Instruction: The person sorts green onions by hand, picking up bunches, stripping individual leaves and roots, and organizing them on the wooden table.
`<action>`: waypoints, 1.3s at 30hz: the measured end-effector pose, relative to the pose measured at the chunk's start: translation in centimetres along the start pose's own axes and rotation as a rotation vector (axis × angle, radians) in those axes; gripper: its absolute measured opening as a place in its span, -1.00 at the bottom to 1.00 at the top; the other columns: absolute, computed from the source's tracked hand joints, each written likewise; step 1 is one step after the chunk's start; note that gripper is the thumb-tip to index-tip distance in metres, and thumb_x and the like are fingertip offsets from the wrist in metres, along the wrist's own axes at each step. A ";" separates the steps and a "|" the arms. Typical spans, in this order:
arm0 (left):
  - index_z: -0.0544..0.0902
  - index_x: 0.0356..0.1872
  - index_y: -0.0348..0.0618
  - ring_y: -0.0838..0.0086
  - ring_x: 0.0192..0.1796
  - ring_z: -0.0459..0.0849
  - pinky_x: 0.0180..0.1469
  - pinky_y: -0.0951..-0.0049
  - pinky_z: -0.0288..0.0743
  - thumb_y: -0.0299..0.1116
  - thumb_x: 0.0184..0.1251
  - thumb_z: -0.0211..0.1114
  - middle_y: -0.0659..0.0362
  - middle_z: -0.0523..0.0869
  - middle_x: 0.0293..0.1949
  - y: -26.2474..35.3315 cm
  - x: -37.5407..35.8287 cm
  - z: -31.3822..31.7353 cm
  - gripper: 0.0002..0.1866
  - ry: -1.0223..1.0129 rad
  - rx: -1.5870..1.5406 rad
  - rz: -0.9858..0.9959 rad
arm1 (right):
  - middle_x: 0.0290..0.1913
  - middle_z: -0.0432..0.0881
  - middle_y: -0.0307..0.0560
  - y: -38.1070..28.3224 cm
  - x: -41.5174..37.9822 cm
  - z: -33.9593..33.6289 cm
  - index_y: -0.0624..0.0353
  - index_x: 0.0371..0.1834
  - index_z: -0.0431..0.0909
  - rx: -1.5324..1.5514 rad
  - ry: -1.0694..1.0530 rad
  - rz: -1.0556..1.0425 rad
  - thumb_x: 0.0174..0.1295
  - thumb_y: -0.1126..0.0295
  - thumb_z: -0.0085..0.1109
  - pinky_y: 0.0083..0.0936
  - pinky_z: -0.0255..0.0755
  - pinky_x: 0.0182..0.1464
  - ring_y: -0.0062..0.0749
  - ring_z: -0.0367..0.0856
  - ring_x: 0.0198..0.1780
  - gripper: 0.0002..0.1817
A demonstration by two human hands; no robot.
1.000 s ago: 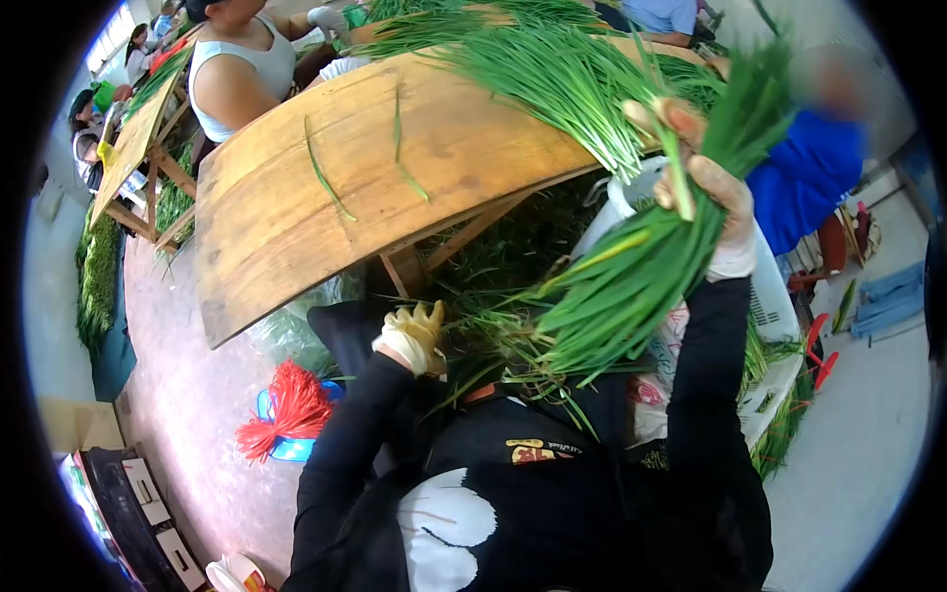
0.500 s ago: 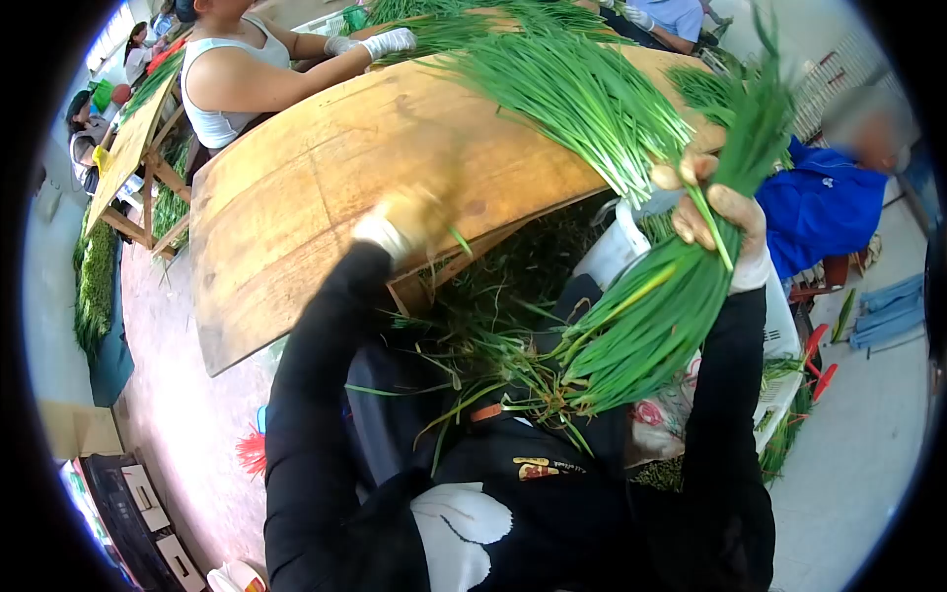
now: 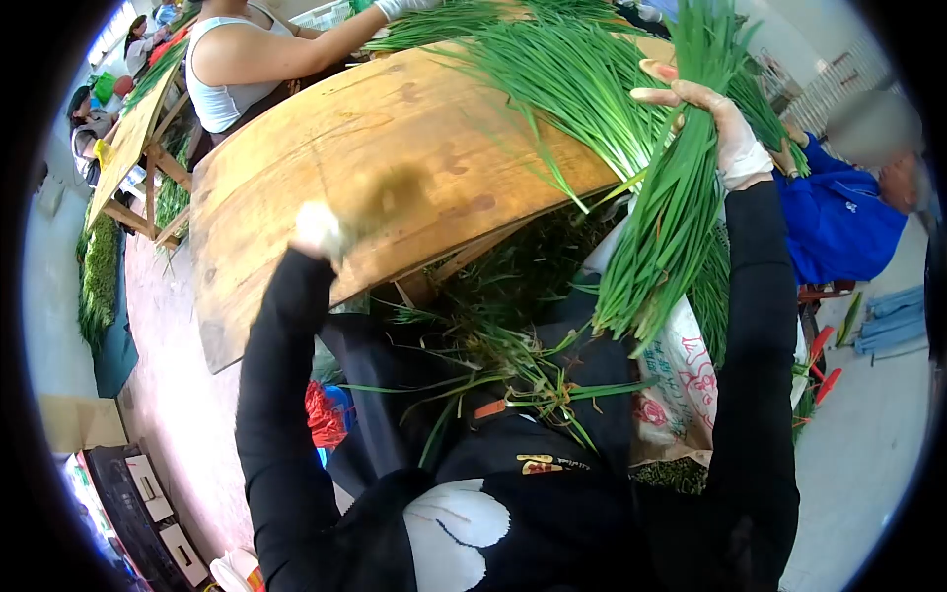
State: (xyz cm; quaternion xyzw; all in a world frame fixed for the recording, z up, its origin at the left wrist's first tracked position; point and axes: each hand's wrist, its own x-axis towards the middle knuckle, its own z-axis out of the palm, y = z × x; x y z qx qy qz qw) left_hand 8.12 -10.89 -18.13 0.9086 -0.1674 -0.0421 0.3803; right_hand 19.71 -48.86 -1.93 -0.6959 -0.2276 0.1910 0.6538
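Note:
My right hand (image 3: 712, 118), in a pale glove, is closed around a bunch of garlic chives (image 3: 671, 232). The bunch is held up at the table's right end, its leaves hanging toward my lap and rising above the fist. My left hand (image 3: 370, 212) is over the wooden table (image 3: 296, 178), so smeared by motion that its fingers cannot be made out. Just beyond the held bunch lies a heap of chives (image 3: 572, 84) with white stalks. Loose leaves and trimmings (image 3: 528, 365) rest across my lap.
A printed sack (image 3: 681, 385) stands by my right leg. Someone in a blue jacket (image 3: 838, 222) sits at the right, holding greens. Across the table, a person in a white top (image 3: 237, 64) reaches toward more greens. A red bundle (image 3: 324, 414) is beside my left leg.
My right hand has risen with the chives, which now hang more upright. My left hand has swung left over the table. The person across the table has reached farther away.

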 end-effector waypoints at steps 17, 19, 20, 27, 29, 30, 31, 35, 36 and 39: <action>0.51 -0.11 -0.29 0.24 -0.05 0.51 -0.01 0.35 0.37 -0.46 0.00 0.30 0.02 0.57 -0.12 5.4 -3.4 7.4 -0.64 -0.402 -0.254 0.476 | -0.58 0.29 -0.32 -3.0 -11.9 -4.1 0.55 0.18 -0.02 0.436 -0.142 -0.476 0.27 0.43 -0.25 -0.72 0.29 -0.37 -0.79 0.24 -0.66 -0.51; 0.26 0.15 -0.27 0.22 0.23 0.25 0.24 0.34 0.09 -0.24 -0.18 0.45 -0.04 0.33 0.15 9.3 -5.7 7.7 -0.19 -0.703 -0.448 0.254 | -0.58 0.28 -0.34 -2.5 -11.5 -4.7 0.54 0.18 -0.01 0.474 -0.286 -0.574 0.27 0.42 -0.25 -0.74 0.27 -0.34 -0.79 0.25 -0.64 -0.51; 0.16 0.22 -0.25 0.24 0.28 0.16 0.28 0.37 0.01 -0.23 -0.29 0.51 -0.04 0.26 0.20 10.6 -6.1 8.1 -0.03 -0.645 -0.522 0.241 | -0.58 0.28 -0.35 -2.2 -11.7 -4.9 0.52 0.19 0.00 0.508 -0.435 -0.684 0.28 0.41 -0.25 -0.75 0.26 -0.32 -0.79 0.26 -0.61 -0.51; -0.14 0.31 -0.14 0.34 0.35 -0.05 0.31 0.30 -0.08 -0.22 -0.40 0.54 0.07 -0.06 0.33 12.7 -2.2 19.6 0.21 0.033 -1.217 0.121 | -0.59 0.27 -0.39 -0.2 -13.0 -3.2 0.37 0.15 0.20 0.667 0.131 -0.553 0.22 0.44 -0.14 -0.61 0.31 -0.20 -0.69 0.33 -0.50 -0.58; 0.05 0.28 -0.11 0.38 0.26 0.20 0.21 0.35 0.17 -0.51 -0.13 0.36 0.15 0.23 0.22 15.2 -2.3 19.9 -0.11 -0.152 -1.727 -0.001 | -0.56 0.37 -0.35 0.5 -13.2 -3.8 0.28 0.11 0.29 0.675 0.184 -0.443 0.21 0.41 -0.10 -0.56 0.39 -0.19 -0.57 0.40 -0.39 -0.61; 0.27 0.16 -0.20 0.49 -0.10 0.52 -0.09 0.56 0.42 -0.58 0.04 0.19 0.15 0.46 0.04 15.0 -2.6 21.4 -0.43 -0.064 -1.873 -0.201 | -0.58 0.37 -0.34 0.9 -13.3 -4.2 0.33 0.06 0.32 0.602 0.381 -0.414 0.21 0.41 -0.11 -0.57 0.40 -0.23 -0.61 0.38 -0.44 -0.63; 0.33 0.10 -0.25 0.59 -0.33 0.48 -0.29 0.67 0.38 -0.56 0.10 0.16 0.15 0.53 -0.07 13.9 -3.1 22.1 -0.53 -0.083 -1.696 -0.308 | -0.59 0.37 -0.35 1.2 -13.5 -4.6 0.36 0.06 0.31 0.602 0.410 -0.459 0.21 0.41 -0.12 -0.59 0.39 -0.23 -0.63 0.37 -0.46 -0.63; 0.46 -0.07 -0.36 0.73 -0.74 0.26 -0.67 0.81 0.14 -0.42 0.22 0.10 0.09 0.65 -0.32 10.5 -6.0 20.5 -0.71 0.072 -1.394 -0.219 | -0.60 0.35 -0.41 3.1 -14.9 -6.8 0.42 0.08 0.25 0.733 -0.011 -0.611 0.22 0.43 -0.17 -0.61 0.34 -0.22 -0.70 0.33 -0.53 -0.61; 0.47 -0.05 -0.34 0.74 -0.71 0.30 -0.65 0.81 0.16 -0.37 0.22 0.12 0.11 0.65 -0.28 10.1 -6.7 20.4 -0.68 0.038 -1.406 -0.221 | -0.60 0.34 -0.45 3.7 -15.4 -6.8 0.40 0.12 0.19 0.703 0.072 -0.661 0.23 0.42 -0.19 -0.61 0.33 -0.18 -0.70 0.34 -0.52 -0.59; 0.41 0.03 -0.34 0.80 -0.53 0.38 -0.42 0.84 0.26 -0.15 0.17 0.18 0.23 0.65 -0.23 11.6 -7.8 20.4 -0.49 0.039 -1.389 -0.116 | -0.64 0.29 -0.39 4.4 -15.7 -5.6 0.35 -0.04 0.29 0.828 -0.038 -0.644 0.23 0.43 -0.12 -0.48 0.31 -0.06 -0.58 0.36 -0.52 -0.72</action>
